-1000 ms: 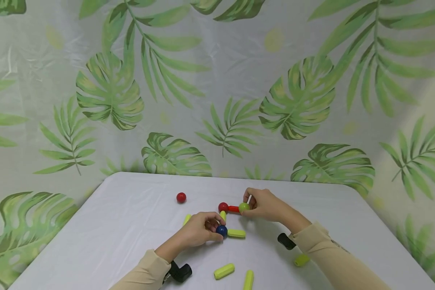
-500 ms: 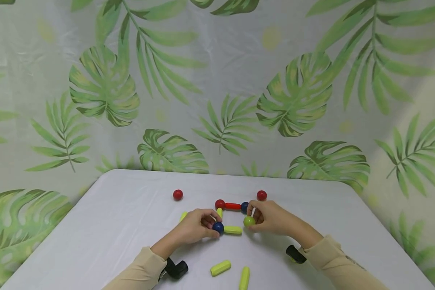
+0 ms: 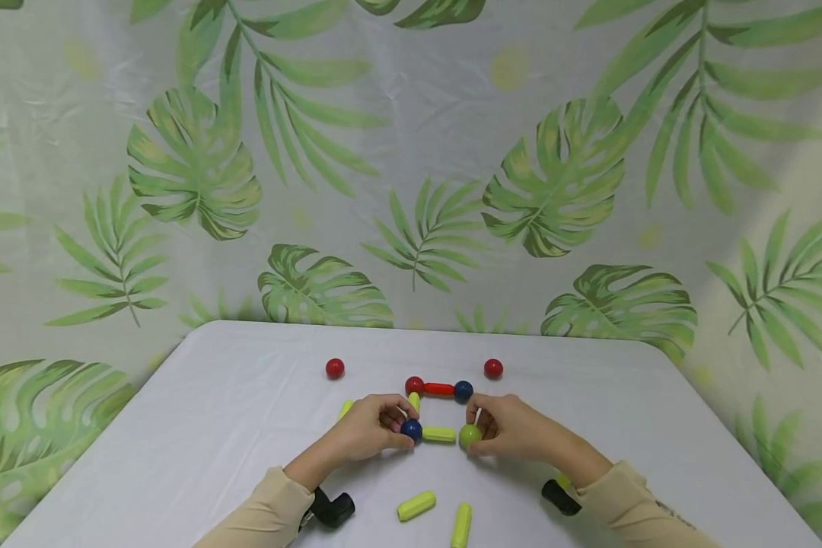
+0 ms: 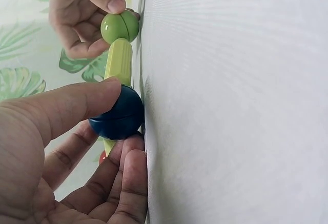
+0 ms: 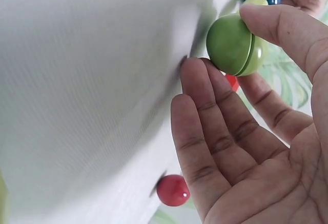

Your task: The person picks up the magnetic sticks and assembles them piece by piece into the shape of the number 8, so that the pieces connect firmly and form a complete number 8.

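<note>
In the head view my left hand [image 3: 370,430] pinches a blue ball [image 3: 412,431] between thumb and fingers. A yellow-green rod [image 3: 439,434] extends rightward from that ball, and a second yellow-green rod [image 3: 414,403] runs from it towards a red ball [image 3: 414,386]. A red rod [image 3: 439,390] joins the red ball to another blue ball [image 3: 463,391]. My right hand [image 3: 520,432] holds a green ball [image 3: 470,437], a small gap from the first rod's free end. The right wrist view shows thumb and fingers on the green ball [image 5: 230,44].
Loose red balls lie at the back, one left [image 3: 335,368] and one right [image 3: 493,368]. Nearer the front are two yellow-green rods, one slanted [image 3: 416,505] and one lengthwise [image 3: 462,525]. Another rod [image 3: 345,409] is partly hidden behind the left hand. The white table [image 3: 246,380] meets a leaf-patterned backdrop.
My right hand has brought the green ball nearer to me, beside the rod's end, uncovering the far blue ball and the right red ball. My left hand keeps its hold on the blue ball.
</note>
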Motion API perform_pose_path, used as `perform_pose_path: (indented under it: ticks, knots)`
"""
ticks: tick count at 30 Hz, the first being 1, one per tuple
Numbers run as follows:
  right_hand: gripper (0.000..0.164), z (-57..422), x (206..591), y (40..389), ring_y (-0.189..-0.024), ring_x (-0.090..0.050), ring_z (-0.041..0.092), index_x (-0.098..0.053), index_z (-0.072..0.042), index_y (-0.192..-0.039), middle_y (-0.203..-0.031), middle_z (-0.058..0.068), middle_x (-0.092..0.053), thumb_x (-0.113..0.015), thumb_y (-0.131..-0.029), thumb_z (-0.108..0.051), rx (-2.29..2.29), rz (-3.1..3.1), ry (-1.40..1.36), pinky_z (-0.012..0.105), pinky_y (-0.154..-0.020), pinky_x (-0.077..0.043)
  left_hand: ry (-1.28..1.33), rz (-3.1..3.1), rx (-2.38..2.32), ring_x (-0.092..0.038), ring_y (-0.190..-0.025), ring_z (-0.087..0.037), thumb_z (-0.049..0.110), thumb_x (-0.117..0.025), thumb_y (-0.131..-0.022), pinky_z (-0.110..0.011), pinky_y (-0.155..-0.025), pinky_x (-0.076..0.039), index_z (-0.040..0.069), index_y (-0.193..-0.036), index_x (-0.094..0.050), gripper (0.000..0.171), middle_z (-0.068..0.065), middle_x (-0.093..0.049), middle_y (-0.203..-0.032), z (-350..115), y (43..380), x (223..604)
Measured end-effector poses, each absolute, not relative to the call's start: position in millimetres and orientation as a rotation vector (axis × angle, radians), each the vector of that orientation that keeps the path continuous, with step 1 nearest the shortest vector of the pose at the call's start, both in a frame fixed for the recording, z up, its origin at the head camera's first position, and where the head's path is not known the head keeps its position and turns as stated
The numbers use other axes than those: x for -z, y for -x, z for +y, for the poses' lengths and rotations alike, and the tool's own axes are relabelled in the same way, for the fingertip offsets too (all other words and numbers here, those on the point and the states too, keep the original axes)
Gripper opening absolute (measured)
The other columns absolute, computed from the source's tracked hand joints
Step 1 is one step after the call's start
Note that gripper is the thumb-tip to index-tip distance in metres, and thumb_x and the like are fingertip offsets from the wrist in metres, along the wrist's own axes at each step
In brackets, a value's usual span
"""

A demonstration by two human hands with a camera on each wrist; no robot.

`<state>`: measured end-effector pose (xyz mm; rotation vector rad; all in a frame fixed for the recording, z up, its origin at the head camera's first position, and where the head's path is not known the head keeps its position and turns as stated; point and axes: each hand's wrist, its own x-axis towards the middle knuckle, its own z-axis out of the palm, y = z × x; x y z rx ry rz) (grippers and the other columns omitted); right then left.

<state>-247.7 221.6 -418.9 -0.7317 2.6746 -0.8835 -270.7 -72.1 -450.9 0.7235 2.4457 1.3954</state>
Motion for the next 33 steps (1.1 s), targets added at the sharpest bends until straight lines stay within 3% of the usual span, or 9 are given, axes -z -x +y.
perform_pose_path:
  ticks: [33]
  knots:
    - [0.031,218.8,422.6,242.7,-0.073,-0.059,0.005,-0.063,-0.012,-0.113,-0.085,-0.006,-0.066,-0.085,-0.093,-0.023,0.869,2.709,0.741,0.021,-0.068,-0.052,-0.712,2.442,-1.386,-0.059,-0.088,-0.017,0.008,-0.09,-0.086,-0.023,-0.077,-0.049,0.016,-0.112,-0.075,0.031,-0.003,-0.067,-0.098,-71.0,270.5,450.5]
